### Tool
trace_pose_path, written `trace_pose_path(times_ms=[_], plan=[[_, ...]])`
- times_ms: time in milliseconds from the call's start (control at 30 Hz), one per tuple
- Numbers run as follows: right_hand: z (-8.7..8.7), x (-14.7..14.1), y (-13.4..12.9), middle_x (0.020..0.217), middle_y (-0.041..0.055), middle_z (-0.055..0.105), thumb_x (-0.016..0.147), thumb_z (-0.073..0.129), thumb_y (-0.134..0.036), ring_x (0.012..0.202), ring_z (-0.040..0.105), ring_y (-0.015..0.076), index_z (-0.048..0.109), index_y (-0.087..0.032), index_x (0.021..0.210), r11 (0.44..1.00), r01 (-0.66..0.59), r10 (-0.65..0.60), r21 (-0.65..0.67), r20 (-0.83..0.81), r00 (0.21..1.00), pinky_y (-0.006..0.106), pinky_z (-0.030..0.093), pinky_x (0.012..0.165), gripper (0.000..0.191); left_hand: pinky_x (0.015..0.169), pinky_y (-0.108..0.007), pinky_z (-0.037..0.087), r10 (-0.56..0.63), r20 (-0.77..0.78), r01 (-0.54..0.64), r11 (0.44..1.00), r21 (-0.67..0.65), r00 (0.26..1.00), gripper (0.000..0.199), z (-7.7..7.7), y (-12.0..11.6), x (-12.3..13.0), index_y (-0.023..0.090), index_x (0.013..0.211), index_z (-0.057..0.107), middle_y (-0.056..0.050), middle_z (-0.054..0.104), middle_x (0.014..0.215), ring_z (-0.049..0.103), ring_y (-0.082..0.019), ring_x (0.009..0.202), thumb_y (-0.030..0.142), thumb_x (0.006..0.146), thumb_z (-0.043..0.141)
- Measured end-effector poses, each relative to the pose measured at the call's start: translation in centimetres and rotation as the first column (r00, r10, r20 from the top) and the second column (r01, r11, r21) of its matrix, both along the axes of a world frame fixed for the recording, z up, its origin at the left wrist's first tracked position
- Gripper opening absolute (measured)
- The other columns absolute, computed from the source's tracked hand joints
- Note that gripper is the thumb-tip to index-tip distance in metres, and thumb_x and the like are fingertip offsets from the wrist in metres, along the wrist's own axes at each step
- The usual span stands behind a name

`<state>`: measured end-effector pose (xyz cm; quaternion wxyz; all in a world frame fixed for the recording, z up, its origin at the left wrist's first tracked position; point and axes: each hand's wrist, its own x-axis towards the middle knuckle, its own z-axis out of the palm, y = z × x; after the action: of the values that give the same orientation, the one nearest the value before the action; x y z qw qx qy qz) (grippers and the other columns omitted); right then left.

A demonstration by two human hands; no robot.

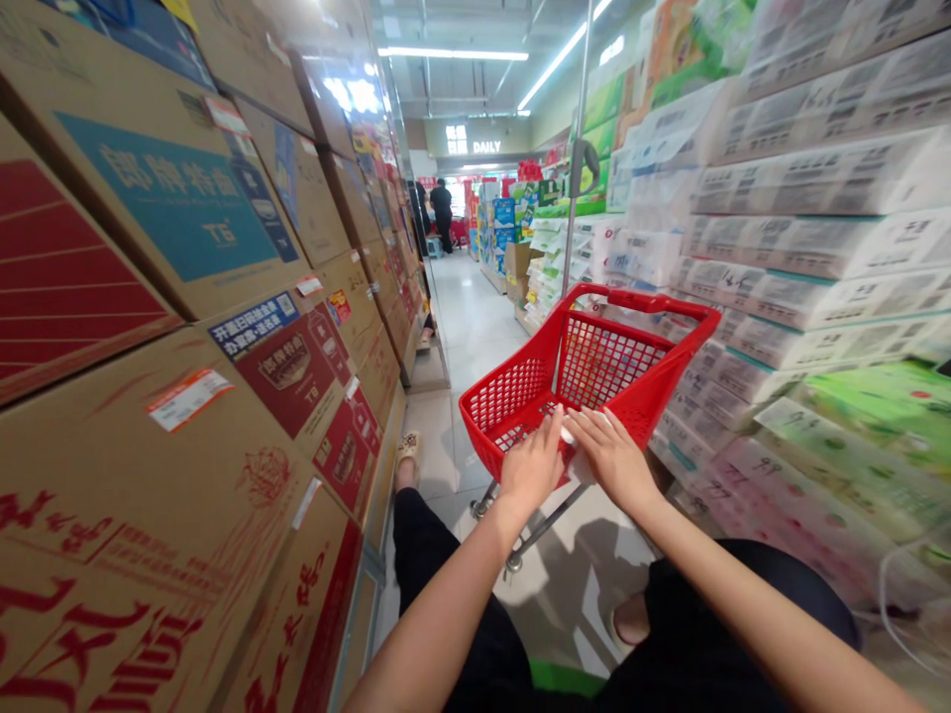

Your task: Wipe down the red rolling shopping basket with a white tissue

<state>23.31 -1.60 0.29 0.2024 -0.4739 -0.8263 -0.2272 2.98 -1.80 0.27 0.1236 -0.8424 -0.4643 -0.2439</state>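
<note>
A red shopping cart (pixel 613 356) with a perforated basket stands in front of me, its near rim just beyond my hands. My left hand (pixel 533 460) is extended over the near end of the basket, fingers stretched forward. Beside it, my right hand (pixel 610 458) has its fingers laid over a crumpled white tissue (pixel 580 463), which shows between the two hands and hangs a little below them. The left fingertips come close to the tissue; whether they touch it is unclear. The fingers' undersides are hidden.
Stacked cardboard boxes (pixel 178 208) line the left side. White packaged paper goods (pixel 788 238) are piled high on the right, with green packs (pixel 884 396) lower down. A tiled aisle (pixel 479 297) runs ahead, where a person in dark clothing (pixel 441 213) stands far off.
</note>
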Motion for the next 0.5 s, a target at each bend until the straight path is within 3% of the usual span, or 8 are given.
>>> trace_pose_path(times_ms=[133,300,400,500], plan=[[0.5,1.2,0.2,0.161,0.0025,0.046,0.102,0.038,-0.017,0.148,0.043,0.0213,0.034,-0.028,0.16,0.998,-0.052,0.053,-0.027,0.037,0.998,0.053,0.021,0.128,0.059,0.09,-0.026,0.056,-0.001,-0.007,0.001,1.0,0.004,1.0,0.087,0.1,-0.2,-0.2,0.018,0.166,-0.001,-0.013,0.055,0.152,0.068,-0.02,0.118,0.025,0.097,0.053],[1.6,5.3,1.7,0.155,0.0055,0.053,0.1,0.038,-0.014,0.144,0.048,0.0249,0.043,-0.026,0.155,0.992,0.12,-0.12,0.028,-0.033,0.992,0.058,0.024,0.124,0.057,0.088,-0.028,0.057,0.005,-0.014,-0.004,1.0,0.013,1.0,0.09,0.0,-0.2,0.1,0.015,0.165,-0.003,-0.013,0.056,0.15,0.069,-0.021,0.113,0.024,0.096,0.054],[1.1,3.4,0.6,0.155,0.0073,0.053,0.1,0.04,-0.016,0.145,0.047,0.0272,0.045,-0.023,0.154,0.994,0.106,-0.106,0.015,-0.034,0.994,0.056,0.027,0.124,0.055,0.087,-0.026,0.057,0.007,-0.019,-0.006,1.0,0.014,1.0,0.09,-0.1,-0.1,0.5,0.016,0.165,-0.003,-0.013,0.055,0.152,0.069,-0.02,0.115,0.024,0.096,0.054],[0.3,0.0,-1.1,0.159,0.0068,0.048,0.101,0.04,-0.019,0.148,0.042,0.0254,0.039,-0.023,0.158,0.999,-0.016,0.016,-0.031,-0.02,1.0,0.053,0.027,0.126,0.058,0.083,-0.024,0.058,0.01,-0.022,-0.01,1.0,0.002,1.0,0.091,-0.1,-0.1,0.6,0.017,0.166,-0.003,-0.013,0.056,0.15,0.069,-0.02,0.114,0.024,0.096,0.054]])
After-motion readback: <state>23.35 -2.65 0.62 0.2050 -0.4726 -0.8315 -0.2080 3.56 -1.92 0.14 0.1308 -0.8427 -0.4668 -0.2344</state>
